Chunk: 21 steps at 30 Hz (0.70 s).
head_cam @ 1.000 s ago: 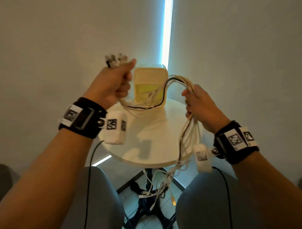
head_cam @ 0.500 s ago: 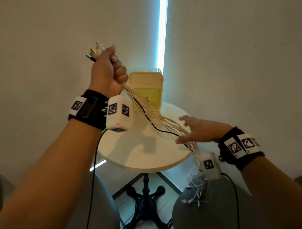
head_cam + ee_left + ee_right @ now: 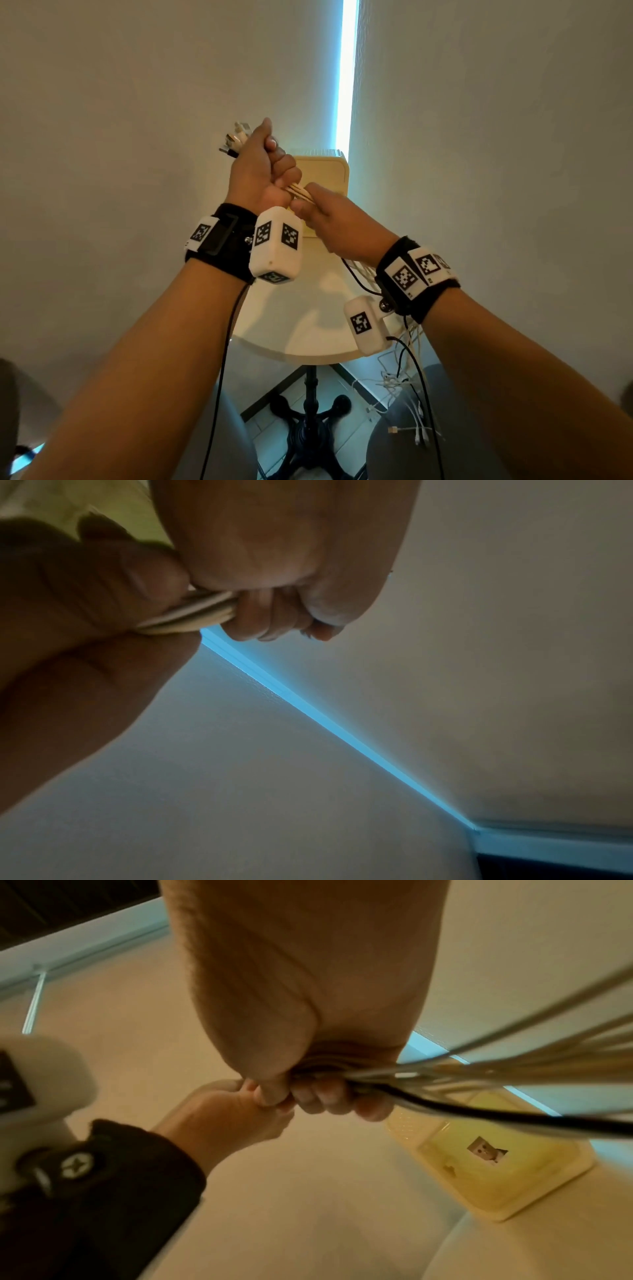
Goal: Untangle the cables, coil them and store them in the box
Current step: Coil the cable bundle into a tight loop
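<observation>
in the head view the left hand (image 3: pixel 262 174) is raised in a fist above the round white tabletop (image 3: pixel 308 325), its fingers (image 3: pixel 286 169) curled tight round a bundle of cables (image 3: pixel 300 192). the plug ends (image 3: pixel 236 138) stick out of the top of the fist. the right hand (image 3: pixel 337 219) sits just below and right of it, touching it, fingers wrapped round the same bundle where it leaves the fist. below the right wrist the cables run down past the edge of the tabletop, and their loose ends (image 3: pixel 407 411) hang over the person's right knee. the cream box (image 3: pixel 329 171) stands on the far side of the tabletop, behind both hands, tipped on its side.

in the left wrist view the left hand (image 3: pixel 284 561) is clenched on the pale cables (image 3: pixel 195 614), which come out of the fist and pass straight into the grip of the right hand (image 3: pixel 85 610) pressed against it.

in the right wrist view the right hand (image 3: pixel 301 1015) is closed on the cables (image 3: pixel 479 1069): several pale ones and one black cable (image 3: pixel 514 1118) fan out to the right from the curled fingers (image 3: pixel 329 1096). the left hand (image 3: pixel 232 1112) touches it from the lower left. the box (image 3: pixel 455 1194) lies with its open side toward the camera, and a small paper label (image 3: pixel 486 1152) shows inside it.
</observation>
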Available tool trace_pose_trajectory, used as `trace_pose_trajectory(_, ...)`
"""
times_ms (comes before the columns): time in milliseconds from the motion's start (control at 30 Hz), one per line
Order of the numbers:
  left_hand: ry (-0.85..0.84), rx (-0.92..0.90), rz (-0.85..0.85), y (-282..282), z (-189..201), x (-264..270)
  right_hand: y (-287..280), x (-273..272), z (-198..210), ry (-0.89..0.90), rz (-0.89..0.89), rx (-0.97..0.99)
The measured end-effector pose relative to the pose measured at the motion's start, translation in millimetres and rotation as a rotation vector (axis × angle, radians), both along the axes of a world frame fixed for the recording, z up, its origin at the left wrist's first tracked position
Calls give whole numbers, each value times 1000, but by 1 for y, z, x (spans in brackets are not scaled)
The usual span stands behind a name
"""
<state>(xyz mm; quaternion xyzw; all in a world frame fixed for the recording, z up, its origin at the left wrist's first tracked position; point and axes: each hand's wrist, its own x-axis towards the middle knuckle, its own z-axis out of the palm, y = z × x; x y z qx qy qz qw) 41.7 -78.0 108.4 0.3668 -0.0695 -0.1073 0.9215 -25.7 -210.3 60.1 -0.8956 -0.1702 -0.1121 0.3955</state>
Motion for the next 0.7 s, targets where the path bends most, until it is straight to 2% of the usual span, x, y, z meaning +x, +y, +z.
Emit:
trace_pose_trajectory(167, 143, 59, 23, 13, -25, -1, -6, 0, 1, 67, -27, -57)
trace_pose_trajectory(300, 152, 71, 91, 18, -43, -9, -9, -2, 13, 196, -54, -44)
trace_pose_trajectory(400, 96, 304, 269, 27, -49, -3, -15, -4, 25, 305, -34, -119)
trace_pose_trajectory(500, -52, 463, 421, 36, -51, -2, -18, -4, 32, 378, -20, -238)
trace_pose_trajectory(633, -476, 685, 556, 39, -51, -13, -17, -3, 34, 437, -7, -368)
trace_pose_trajectory(700, -632, 764, 632, 40, -53, -18, -16, -2, 34, 451, -9, -395)
